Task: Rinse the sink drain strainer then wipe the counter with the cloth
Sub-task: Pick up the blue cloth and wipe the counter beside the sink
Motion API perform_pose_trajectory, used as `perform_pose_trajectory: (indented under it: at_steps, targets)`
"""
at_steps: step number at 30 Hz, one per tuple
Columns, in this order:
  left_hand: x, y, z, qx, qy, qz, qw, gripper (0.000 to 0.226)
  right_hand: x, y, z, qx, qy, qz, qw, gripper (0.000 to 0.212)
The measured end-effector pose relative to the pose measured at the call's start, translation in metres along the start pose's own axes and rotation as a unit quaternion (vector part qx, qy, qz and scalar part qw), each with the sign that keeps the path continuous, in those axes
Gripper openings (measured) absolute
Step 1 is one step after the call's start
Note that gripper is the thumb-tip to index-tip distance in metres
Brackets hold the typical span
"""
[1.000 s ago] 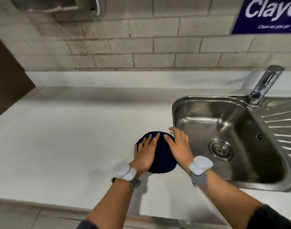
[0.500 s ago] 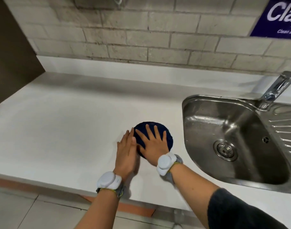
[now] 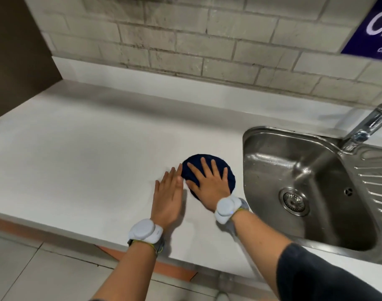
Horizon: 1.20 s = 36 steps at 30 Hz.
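A white bench [image 3: 81, 161] fills the frame's middle under a grey brick wall [image 3: 185, 40]. The dark blue cloth [image 3: 228, 170] lies centre, just left of the steel sink [image 3: 272, 153]. The right hand [image 3: 209, 185] presses flat on it, grip released; the left hand [image 3: 167, 198] lies flat beside, fingertips touching it. The strainer [image 3: 294, 200] sits in the drain. The tap [image 3: 368, 127] and a blue sign [image 3: 372, 29] are cut off at right.

Right hand [image 3: 209, 185] flat, fingers spread, pressed on dark blue round cloth [image 3: 227, 170] on white bench [image 3: 77, 161]. Left hand [image 3: 167, 198] flat on bench, fingertips touching the cloth's left edge. Steel sink [image 3: 261, 135] just right of cloth; drain strainer [image 3: 294, 200] seated in basin. Tap [image 3: 366, 127] at sink's back.
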<state>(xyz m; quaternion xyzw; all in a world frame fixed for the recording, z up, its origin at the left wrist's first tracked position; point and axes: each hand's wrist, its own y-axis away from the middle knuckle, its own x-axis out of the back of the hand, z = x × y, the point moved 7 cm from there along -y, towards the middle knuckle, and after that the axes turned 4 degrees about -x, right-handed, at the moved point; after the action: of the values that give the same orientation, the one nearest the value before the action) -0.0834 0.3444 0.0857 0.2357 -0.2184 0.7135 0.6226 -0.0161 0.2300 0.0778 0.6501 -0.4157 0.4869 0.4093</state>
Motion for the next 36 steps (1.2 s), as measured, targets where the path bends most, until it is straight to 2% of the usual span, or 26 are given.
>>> perform_pose_trajectory:
  at_steps: [4,6,8,12,14,16,18,20,23,26,29,32,36]
  targets:
    - [-0.001,-0.001,0.001,0.015,-0.026,-0.011,0.999,0.067,-0.017,0.059,-0.015,0.131,-0.002,-0.002,0.991,0.056]
    - [-0.002,-0.001,-0.001,0.022,-0.014,-0.017,1.000,0.063,-0.016,0.079,0.005,0.154,0.000,-0.005,0.988,0.054]
    - [0.000,-0.001,-0.001,0.023,0.019,-0.013,0.999,0.060,-0.008,0.072,0.028,0.130,0.005,-0.008,0.991,0.052]
    - [0.009,0.001,0.000,0.039,0.134,-0.008,0.990,0.067,0.009,0.007,0.035,0.021,-0.013,-0.006,1.000,0.054]
    - [0.015,0.002,-0.002,0.073,0.252,-0.005,0.965,0.068,0.005,-0.019,0.013,-0.011,-0.019,-0.009,1.000,0.055]
    - [0.029,0.004,-0.005,0.085,0.334,0.039,0.938,0.064,-0.004,-0.028,-0.022,0.008,-0.017,-0.003,1.000,0.055]
    - [0.056,0.006,-0.014,0.077,0.268,0.126,0.952,0.049,-0.015,-0.019,-0.064,0.062,-0.018,0.002,0.998,0.055]
    - [0.074,0.011,-0.031,0.089,0.166,0.184,0.965,0.048,-0.025,0.001,-0.099,0.117,-0.021,0.004,0.993,0.055]
    - [0.074,0.017,-0.044,0.120,0.121,0.177,0.969,0.050,-0.036,0.032,-0.117,0.166,-0.007,-0.009,0.986,0.059]
    - [0.061,0.020,-0.039,0.102,0.058,0.139,0.983,0.048,-0.034,0.061,-0.106,0.193,-0.013,-0.011,0.981,0.061]
    - [0.051,0.024,-0.036,0.084,-0.044,0.102,0.990,0.045,-0.026,0.088,-0.077,0.182,-0.010,-0.006,0.983,0.056]
    - [0.045,0.026,-0.033,0.043,-0.168,0.067,0.983,0.046,-0.022,0.112,-0.036,0.139,0.015,0.003,0.990,0.052]
    - [0.046,0.029,-0.029,0.037,-0.151,0.089,0.984,0.052,-0.012,0.143,0.030,0.060,0.027,0.025,0.998,0.049]
